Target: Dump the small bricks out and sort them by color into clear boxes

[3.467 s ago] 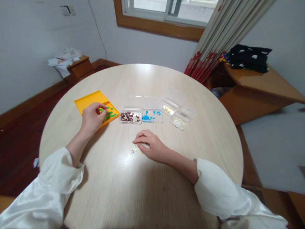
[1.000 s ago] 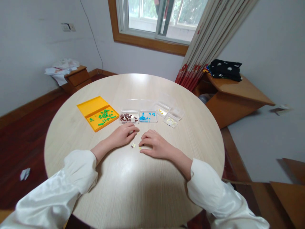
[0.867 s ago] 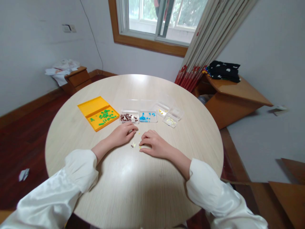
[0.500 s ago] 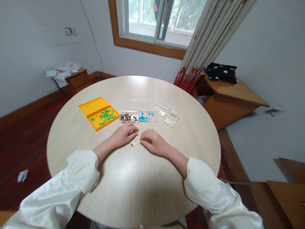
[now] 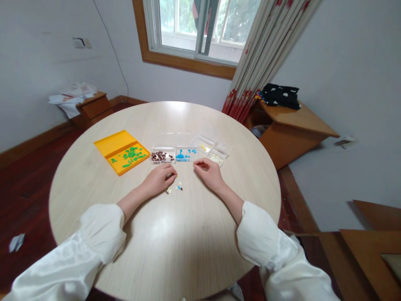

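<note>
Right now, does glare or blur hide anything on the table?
In the head view, glare whitens the far edge of the round table; in that view too, the loose small pieces look soft, their shapes hard to tell, and the clear plastic lids nearly vanish.

A white curtain [image 5: 258, 58] with red patterning hangs beside a wood-framed window [image 5: 189, 27]. To its right, a black-and-white cloth [image 5: 280, 97] lies on a wooden cabinet [image 5: 297, 124]. At left, papers [image 5: 71, 98] top a small chest [image 5: 95, 109].
</note>
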Tool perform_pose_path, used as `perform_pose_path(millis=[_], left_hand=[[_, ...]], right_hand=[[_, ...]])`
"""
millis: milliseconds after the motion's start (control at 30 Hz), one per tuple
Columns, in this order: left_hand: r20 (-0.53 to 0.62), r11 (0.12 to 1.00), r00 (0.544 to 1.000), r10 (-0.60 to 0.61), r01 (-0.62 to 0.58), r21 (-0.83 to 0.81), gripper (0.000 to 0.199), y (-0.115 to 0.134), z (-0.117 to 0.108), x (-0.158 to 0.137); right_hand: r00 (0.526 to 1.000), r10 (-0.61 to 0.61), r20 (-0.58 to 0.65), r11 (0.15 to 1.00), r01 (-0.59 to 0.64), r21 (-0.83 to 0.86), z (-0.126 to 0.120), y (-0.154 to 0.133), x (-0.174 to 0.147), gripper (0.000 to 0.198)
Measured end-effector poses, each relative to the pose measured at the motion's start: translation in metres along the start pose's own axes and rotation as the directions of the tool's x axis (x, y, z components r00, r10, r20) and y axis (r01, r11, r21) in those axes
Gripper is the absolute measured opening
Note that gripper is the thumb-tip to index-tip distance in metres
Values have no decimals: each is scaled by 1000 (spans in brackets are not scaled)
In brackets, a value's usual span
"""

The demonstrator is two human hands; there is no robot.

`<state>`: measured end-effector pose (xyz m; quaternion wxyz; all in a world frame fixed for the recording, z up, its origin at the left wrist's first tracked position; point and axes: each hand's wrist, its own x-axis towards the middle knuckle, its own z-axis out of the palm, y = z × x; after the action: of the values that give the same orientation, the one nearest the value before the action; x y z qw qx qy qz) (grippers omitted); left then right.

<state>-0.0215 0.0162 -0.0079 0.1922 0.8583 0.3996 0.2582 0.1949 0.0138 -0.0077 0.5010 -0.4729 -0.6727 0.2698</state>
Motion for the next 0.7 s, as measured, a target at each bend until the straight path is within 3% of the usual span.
perform_pose_path(millis=[167,367,700], left_hand=[[-3,999,1000,8,-8,-48,19,2,-4,-1],[46,991,993,108,-104,-81,22,2,-4,-1],[25,993,999,43,-39,-114,18,-1,-1,-3]], right_hand=[[999,16,-36,999,-15,41,-5,11,9,18],[996,19,-85,1000,-17,19,-9,12,13,15],[957,-146,-250,952,67,-298,-32,30,44,23]])
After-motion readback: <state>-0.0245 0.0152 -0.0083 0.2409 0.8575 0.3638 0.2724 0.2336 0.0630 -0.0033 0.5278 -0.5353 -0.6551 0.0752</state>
